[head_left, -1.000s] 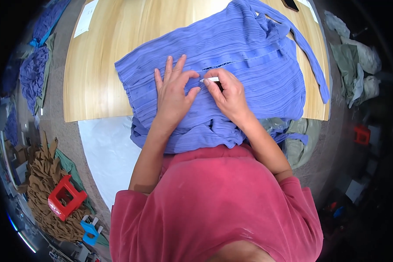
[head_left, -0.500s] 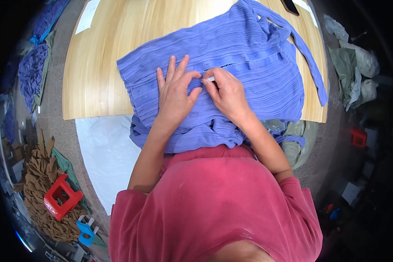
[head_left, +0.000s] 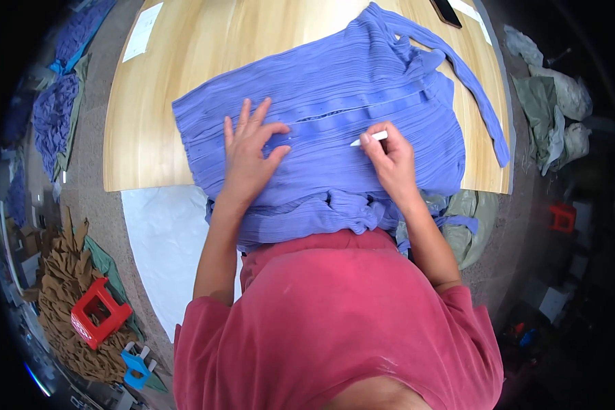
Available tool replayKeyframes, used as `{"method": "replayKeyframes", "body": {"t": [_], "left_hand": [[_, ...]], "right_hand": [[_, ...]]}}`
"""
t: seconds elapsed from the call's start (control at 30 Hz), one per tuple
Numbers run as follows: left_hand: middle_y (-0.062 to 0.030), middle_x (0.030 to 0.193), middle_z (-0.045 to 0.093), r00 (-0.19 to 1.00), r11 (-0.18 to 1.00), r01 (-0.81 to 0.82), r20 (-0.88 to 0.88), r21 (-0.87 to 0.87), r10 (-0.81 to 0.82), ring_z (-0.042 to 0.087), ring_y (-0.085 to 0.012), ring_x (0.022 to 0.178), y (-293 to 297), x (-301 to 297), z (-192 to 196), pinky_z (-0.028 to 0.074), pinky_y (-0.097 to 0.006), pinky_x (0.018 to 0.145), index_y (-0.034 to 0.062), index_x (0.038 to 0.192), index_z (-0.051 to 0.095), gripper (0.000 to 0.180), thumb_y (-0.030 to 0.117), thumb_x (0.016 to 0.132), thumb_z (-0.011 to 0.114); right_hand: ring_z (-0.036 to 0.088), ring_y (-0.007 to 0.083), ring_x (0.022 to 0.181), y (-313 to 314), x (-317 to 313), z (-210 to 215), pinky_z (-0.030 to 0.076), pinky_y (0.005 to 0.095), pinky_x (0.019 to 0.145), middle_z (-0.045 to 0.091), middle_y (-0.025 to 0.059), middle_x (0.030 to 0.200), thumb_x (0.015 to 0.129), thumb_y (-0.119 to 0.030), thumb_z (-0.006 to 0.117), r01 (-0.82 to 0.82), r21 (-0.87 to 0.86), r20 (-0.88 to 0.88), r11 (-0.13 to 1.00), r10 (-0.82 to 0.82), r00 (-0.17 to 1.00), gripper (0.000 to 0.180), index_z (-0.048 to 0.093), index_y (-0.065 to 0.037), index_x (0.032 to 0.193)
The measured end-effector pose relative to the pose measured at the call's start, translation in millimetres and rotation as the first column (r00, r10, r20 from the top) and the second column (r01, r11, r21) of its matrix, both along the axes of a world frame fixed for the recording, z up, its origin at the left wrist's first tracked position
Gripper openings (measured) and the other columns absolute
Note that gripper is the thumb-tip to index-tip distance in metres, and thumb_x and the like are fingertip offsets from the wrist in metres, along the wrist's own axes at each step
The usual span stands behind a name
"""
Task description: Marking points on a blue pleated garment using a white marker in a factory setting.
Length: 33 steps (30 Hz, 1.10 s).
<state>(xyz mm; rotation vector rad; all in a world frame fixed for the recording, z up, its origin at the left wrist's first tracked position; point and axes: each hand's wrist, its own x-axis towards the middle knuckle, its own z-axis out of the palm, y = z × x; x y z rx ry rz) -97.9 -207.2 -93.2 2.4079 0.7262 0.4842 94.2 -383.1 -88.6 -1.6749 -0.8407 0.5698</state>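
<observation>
A blue-purple pleated garment [head_left: 321, 164] lies across the table and hangs over its near edge. A narrow dark slit [head_left: 328, 114] runs along a smoother band in its middle. My left hand [head_left: 248, 160] rests on the cloth left of the slit, fingers spread, thumb and forefinger apart. Between the thumb and fingers of my right hand [head_left: 394, 162] is a short white pen [head_left: 378, 136], its pointed tip facing left just over the cloth, below the slit's right end. Whether the tip touches the fabric I cannot tell.
The wooden table [head_left: 140, 130] carries a phone [head_left: 447, 12] at the far right and a paper sheet [head_left: 143, 31] at far left. On the floor at left are brown cloth [head_left: 65, 301] and a red stool [head_left: 101, 312]. Bags [head_left: 560, 96] lie to the right.
My hands have drawn apart from near the slit's left end: the right moved right and slightly down with the pen, the left moved left. The garment has shifted slightly left.
</observation>
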Motion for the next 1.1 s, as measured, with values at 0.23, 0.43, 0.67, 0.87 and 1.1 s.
{"method": "replayKeyframes", "body": {"t": [0.23, 0.43, 0.67, 0.87, 1.1], "left_hand": [[-0.0092, 0.144, 0.048, 0.994, 0.997, 0.006, 0.109, 0.077, -0.015, 0.027, -0.0357, 0.144, -12.4, 13.9, 17.4, 0.012, -0.063, 0.113, 0.0147, 0.092, 0.069, 0.015, 0.013, 0.078, 0.073], [-0.01, 0.142, 0.049, 0.993, 0.992, -0.032, 0.114, 0.126, 0.018, 0.028, -0.0377, 0.143, -27.3, 47.9, -2.7, 0.012, -0.065, 0.112, 0.0141, 0.089, 0.068, 0.012, 0.013, 0.078, 0.072], [-0.0127, 0.149, 0.042, 0.999, 0.999, -0.022, 0.025, 0.032, 0.021, 0.023, -0.0381, 0.145, -24.8, 43.9, 0.8, 0.009, -0.064, 0.113, 0.0167, 0.1, 0.068, 0.026, 0.016, 0.075, 0.077], [-0.0131, 0.149, 0.041, 1.0, 1.0, -0.02, 0.01, 0.007, 0.02, 0.022, -0.0384, 0.145, -25.4, 43.7, 1.2, 0.009, -0.063, 0.114, 0.0167, 0.101, 0.068, 0.027, 0.017, 0.075, 0.077], [-0.0135, 0.148, 0.042, 0.999, 0.999, -0.027, 0.027, 0.038, 0.026, 0.024, -0.0387, 0.144, -26.1, 41.1, -0.7, 0.012, -0.063, 0.113, 0.0168, 0.101, 0.068, 0.028, 0.019, 0.075, 0.077]], "right_hand": [[0.049, 0.0073, 0.063, 0.5, -11.7, -15.2, 0.04, 0.0243, 0.056, 0.056, 0.0005, 0.069, 0.09, -0.012, 0.068, -0.024, 0.128, 0.381, 0.991, -0.026, 0.924, 0.012, 0.06, -0.003, 0.087], [0.049, 0.0075, 0.063, 0.6, -11.1, -14.0, 0.04, 0.0242, 0.057, 0.055, 0.0006, 0.068, 0.09, -0.013, 0.068, -0.041, 0.115, 0.35, 0.992, -0.002, 0.937, 0.014, 0.06, -0.002, 0.087], [0.048, 0.0053, 0.065, 1.8, -13.9, -1.8, 0.04, 0.0226, 0.058, 0.055, -0.0017, 0.071, 0.091, -0.012, 0.067, -0.036, 0.098, 0.29, 0.995, 0.006, 0.957, 0.012, 0.06, -0.002, 0.089], [0.048, 0.0023, 0.071, 1.6, -6.6, -11.2, 0.04, 0.0188, 0.062, 0.057, -0.0056, 0.077, 0.093, -0.012, 0.065, -0.01, 0.042, 0.173, 0.999, 0.002, 0.985, 0.01, 0.063, -0.003, 0.098], [0.049, 0.0012, 0.075, 5.2, -4.8, -2.5, 0.04, 0.0173, 0.066, 0.058, -0.0057, 0.082, 0.094, -0.009, 0.064, -0.02, -0.012, 0.034, 1.0, 0.02, 0.999, 0.011, 0.063, -0.002, 0.102]]}}
